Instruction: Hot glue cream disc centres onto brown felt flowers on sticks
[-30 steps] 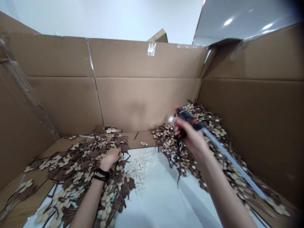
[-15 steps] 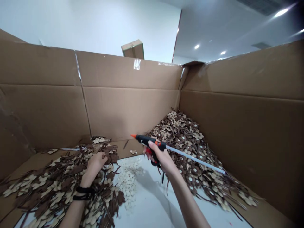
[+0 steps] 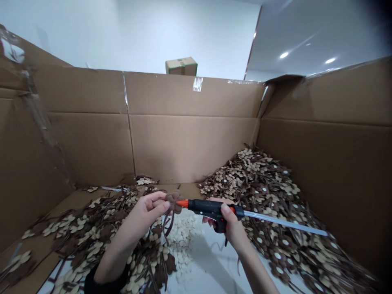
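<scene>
Between the thumb and fingers of my left hand (image 3: pixel 152 209) is a brown flower piece (image 3: pixel 173 201) with thin strips hanging below it. My right hand (image 3: pixel 228 218) is wrapped round the handle of a black and orange glue gun (image 3: pixel 203 207). The gun's orange tip meets or nearly meets the middle of the flower. A long translucent glue stick (image 3: pixel 284 223) sticks out of its back end. Under and left of my left hand lies a heap of brown and beige flower pieces (image 3: pixel 101 232). Small pale pieces (image 3: pixel 183 234) are spread below the gun.
Tall cardboard walls (image 3: pixel 192 143) stand at the back and both sides. A large pile of brown and beige flowers, several with white dots, fills the right side (image 3: pixel 275 204). The pieces lie on a white surface (image 3: pixel 211 265). A small carton (image 3: pixel 181 67) shows beyond the back wall.
My left hand has risen from the left heap with a brown flower piece. The glue gun has turned more level, its tip now at that flower. The view has shifted left.
</scene>
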Demonstrator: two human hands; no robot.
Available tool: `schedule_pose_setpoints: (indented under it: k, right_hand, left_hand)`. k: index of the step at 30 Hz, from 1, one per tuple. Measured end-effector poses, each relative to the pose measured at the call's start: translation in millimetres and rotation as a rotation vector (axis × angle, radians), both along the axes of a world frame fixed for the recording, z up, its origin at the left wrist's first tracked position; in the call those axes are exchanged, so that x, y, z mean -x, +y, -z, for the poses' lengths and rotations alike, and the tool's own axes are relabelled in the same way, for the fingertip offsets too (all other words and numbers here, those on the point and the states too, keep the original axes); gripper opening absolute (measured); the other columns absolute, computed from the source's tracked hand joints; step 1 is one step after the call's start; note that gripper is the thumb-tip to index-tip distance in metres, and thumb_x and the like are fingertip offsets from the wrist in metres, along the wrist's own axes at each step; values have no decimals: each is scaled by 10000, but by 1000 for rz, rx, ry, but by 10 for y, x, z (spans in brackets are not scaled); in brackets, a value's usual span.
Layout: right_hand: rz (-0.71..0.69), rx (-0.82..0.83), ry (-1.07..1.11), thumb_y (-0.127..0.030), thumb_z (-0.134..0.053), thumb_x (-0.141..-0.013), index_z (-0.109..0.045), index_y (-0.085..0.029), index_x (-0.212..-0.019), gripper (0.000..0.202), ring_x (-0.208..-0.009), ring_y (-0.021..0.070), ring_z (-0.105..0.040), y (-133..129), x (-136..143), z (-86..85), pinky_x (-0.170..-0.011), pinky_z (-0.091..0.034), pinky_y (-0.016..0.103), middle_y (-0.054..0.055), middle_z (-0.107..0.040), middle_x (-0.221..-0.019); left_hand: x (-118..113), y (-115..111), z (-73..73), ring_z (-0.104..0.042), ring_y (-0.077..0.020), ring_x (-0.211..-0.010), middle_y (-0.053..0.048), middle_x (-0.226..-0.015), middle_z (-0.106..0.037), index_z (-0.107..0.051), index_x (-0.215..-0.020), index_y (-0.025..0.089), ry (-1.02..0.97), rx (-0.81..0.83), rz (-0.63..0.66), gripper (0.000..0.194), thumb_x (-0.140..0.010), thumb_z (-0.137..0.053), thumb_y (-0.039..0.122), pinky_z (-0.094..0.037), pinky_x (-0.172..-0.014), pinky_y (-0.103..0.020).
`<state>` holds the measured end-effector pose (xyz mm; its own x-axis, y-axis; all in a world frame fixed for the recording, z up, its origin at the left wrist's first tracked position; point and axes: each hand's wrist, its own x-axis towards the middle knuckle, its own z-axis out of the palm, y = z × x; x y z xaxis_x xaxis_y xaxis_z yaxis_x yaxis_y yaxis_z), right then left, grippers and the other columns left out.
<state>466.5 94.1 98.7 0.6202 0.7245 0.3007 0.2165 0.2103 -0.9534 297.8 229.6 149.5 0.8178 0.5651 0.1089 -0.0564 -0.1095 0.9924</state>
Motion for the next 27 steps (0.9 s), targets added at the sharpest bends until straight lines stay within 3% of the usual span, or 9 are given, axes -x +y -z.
schedule_pose_setpoints:
  k: [9, 18, 21, 24, 27]
  right_hand:
    - [107, 5, 24, -780, -493, -640, -562, -157, -701, 630, -426, 124, -416, 27, -41, 48, -424, -310, 250, 39, -527, -474]
    - [104, 82, -164, -750, -380, -738, -487, -170, -549, 619, -453, 112, -386, 11, 3, -30, -439, -277, 242, 31, -468, -480]
    - [176, 107, -318, -678, -430, -762, -458, -168, -516, 567, -480, 104, -372, -30, -21, -70, -449, -249, 228, 15, -427, -479]
    - [264, 34, -303, -650, -461, -757, -494, -164, -585, 517, -497, 107, -387, -59, -19, -99, -458, -269, 223, 8, -445, -511]
    - [175, 50, -126, -639, -468, -766, -585, -144, -764, 509, -513, 113, -430, -37, 59, -153, -471, -330, 226, 22, -515, -595]
  left_hand:
    - [-17, 38, 34, -611, -150, -683, -61, -815, -693, -682, -921, 163, 61, -35, -6, 358, -730, -636, 462, -467, -636, -234]
    - [-73, 144, 145, -557, -128, -658, -26, -712, -626, -639, -877, 134, 40, -82, -39, 340, -744, -631, 446, -416, -606, -207]
    - [-118, 204, 189, -545, -124, -682, -24, -733, -620, -623, -879, 127, 22, -97, -46, 335, -739, -630, 431, -407, -622, -203]
    - [-164, 237, 229, -546, -127, -707, -23, -742, -622, -613, -887, 127, 5, -71, -56, 336, -741, -617, 430, -410, -645, -208]
    - [-221, 233, 282, -542, -126, -705, -25, -751, -626, -622, -879, 124, 6, -58, -41, 339, -730, -627, 428, -409, -645, -212]
